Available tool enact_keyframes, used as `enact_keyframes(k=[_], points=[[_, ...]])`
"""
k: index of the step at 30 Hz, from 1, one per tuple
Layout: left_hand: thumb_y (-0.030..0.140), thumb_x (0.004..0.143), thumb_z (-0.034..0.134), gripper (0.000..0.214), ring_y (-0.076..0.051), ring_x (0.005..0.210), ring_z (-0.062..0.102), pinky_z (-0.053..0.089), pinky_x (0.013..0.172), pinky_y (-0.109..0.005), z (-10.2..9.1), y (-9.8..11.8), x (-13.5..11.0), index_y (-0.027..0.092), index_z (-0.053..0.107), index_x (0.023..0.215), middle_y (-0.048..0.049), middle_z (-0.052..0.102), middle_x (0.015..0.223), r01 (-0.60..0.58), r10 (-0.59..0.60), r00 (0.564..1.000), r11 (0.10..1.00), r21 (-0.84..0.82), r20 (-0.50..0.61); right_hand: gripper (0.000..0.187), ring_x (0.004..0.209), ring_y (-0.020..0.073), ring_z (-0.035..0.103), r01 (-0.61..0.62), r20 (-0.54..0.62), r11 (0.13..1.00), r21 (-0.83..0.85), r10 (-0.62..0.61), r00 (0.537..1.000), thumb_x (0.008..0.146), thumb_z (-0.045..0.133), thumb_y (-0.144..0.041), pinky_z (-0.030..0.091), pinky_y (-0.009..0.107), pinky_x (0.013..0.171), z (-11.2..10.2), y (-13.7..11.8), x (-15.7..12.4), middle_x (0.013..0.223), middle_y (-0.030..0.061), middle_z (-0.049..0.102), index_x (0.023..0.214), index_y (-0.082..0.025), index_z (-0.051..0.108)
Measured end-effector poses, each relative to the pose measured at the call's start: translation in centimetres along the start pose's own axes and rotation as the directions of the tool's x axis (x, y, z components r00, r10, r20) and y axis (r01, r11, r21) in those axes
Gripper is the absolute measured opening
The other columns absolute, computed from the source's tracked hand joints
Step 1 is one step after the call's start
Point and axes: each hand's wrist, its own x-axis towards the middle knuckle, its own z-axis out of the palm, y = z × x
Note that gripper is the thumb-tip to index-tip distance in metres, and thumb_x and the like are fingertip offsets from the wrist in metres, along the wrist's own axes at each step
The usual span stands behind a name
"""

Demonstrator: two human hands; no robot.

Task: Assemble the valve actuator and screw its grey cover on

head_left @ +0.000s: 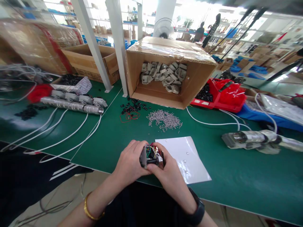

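Close to the front edge of the green table, both my hands hold a small grey housing with its inside facing up. Colored wires, green, white and red among them, show in it beside a black cylindrical part. My left hand is closed around the housing's left side. On the right, my right hand grips the same unit, with a dark flat piece by its fingers. Beneath and beyond my right hand lies a white sheet with several tiny clear dots.
A cardboard box on its side holds grey housings. Before it lie screws, black parts and a thin red loop. Wrapped bundles with white cables lie left and right. A red bin stands back right.
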Motion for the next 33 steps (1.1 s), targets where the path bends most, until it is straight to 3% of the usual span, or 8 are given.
enact_keyframes(k=[4,7,10,13,17,22,27,33], points=[[0.029,0.059,0.076,0.054,-0.026,0.090,0.053,0.044,0.081,-0.039,0.3,-0.1,-0.1,0.016,0.049,0.105,-0.0078,0.059,0.098,0.028,-0.028,0.999,0.999,-0.022,-0.017,0.059,0.100,0.0184,0.056,0.013,-0.022,0.994,0.109,-0.011,1.000,0.062,0.069,-0.015,0.046,0.026,0.084,0.1,0.6,0.0,0.115,0.0007,0.060,0.119,-0.023,0.054],[0.039,0.060,0.076,0.059,-0.025,0.092,0.056,0.044,0.083,-0.038,-0.5,-0.9,-0.1,0.017,0.048,0.108,-0.0074,0.060,0.102,0.196,-0.200,0.980,0.952,-0.236,0.010,0.053,0.053,0.0089,0.051,0.020,-0.056,0.976,0.216,-0.008,0.998,0.076,0.068,-0.032,0.044,0.021,0.048,-2.5,1.1,0.2,0.115,0.0049,0.061,0.126,-0.024,0.050],[0.045,0.065,0.069,0.057,-0.022,0.086,0.059,0.045,0.077,-0.032,-2.0,-1.7,0.3,0.017,0.049,0.111,-0.0051,0.062,0.098,0.365,-0.260,0.930,0.744,-0.560,0.260,0.050,0.044,0.0074,0.042,0.090,-0.228,0.942,0.323,-0.015,0.974,0.092,0.039,-0.060,0.039,0.022,0.043,-6.9,1.8,0.2,0.102,0.0089,0.065,0.110,-0.019,0.062],[0.044,0.062,0.069,0.055,-0.023,0.094,0.058,0.044,0.079,-0.030,-3.0,-1.5,0.8,0.016,0.056,0.108,-0.0068,0.060,0.111,0.428,-0.059,0.866,0.601,-0.675,0.497,0.074,0.052,0.0122,0.047,0.061,-0.315,0.962,0.267,0.027,0.949,0.085,0.026,-0.076,0.040,0.022,0.048,-9.6,2.9,0.3,0.063,0.0048,0.058,0.071,-0.016,0.066],[0.032,0.057,0.077,0.044,-0.026,0.105,0.055,0.043,0.082,-0.028,-2.2,-0.4,1.5,0.018,0.064,0.097,-0.0064,0.038,0.142,0.466,0.061,0.741,0.671,-0.577,0.669,0.071,0.043,0.0122,0.043,-0.075,-0.250,0.947,0.312,0.158,0.955,0.083,0.028,-0.078,0.037,0.022,0.042,-8.3,4.9,1.0,0.050,0.0006,0.050,0.073,-0.017,0.063],[0.040,0.057,0.078,0.046,-0.023,0.095,0.057,0.044,0.075,-0.028,-0.9,-0.2,3.1,0.017,0.065,0.096,-0.0069,0.036,0.144,0.443,0.054,0.647,0.785,-0.432,0.761,0.042,0.058,0.0168,0.059,-0.043,-0.232,0.970,0.240,0.101,0.968,0.069,0.075,-0.052,0.049,0.027,0.057,-5.4,6.3,2.0,0.067,0.0044,0.065,0.082,-0.016,0.059],[0.042,0.058,0.078,0.043,-0.019,0.085,0.059,0.043,0.065,-0.024,-1.2,-0.2,4.1,0.016,0.065,0.090,-0.0080,0.036,0.144,0.315,0.062,0.615,0.894,-0.317,0.786,0.041,0.064,0.0209,0.064,-0.042,-0.340,0.985,0.166,0.097,0.935,0.078,0.065,-0.054,0.053,0.031,0.060,-4.9,7.0,2.1,0.073,0.0084,0.067,0.085,-0.014,0.060],[0.038,0.060,0.075,0.033,-0.016,0.077,0.060,0.042,0.058,-0.022,-1.5,0.0,3.8,0.021,0.067,0.088,-0.0042,0.042,0.141,0.251,0.082,0.682,0.907,-0.338,0.727,0.041,0.065,0.0227,0.066,-0.043,-0.327,0.991,0.123,0.082,0.942,0.078,0.066,-0.054,0.054,0.033,0.061,-4.9,6.7,2.0,0.072,0.0096,0.068,0.082,-0.014,0.060]])
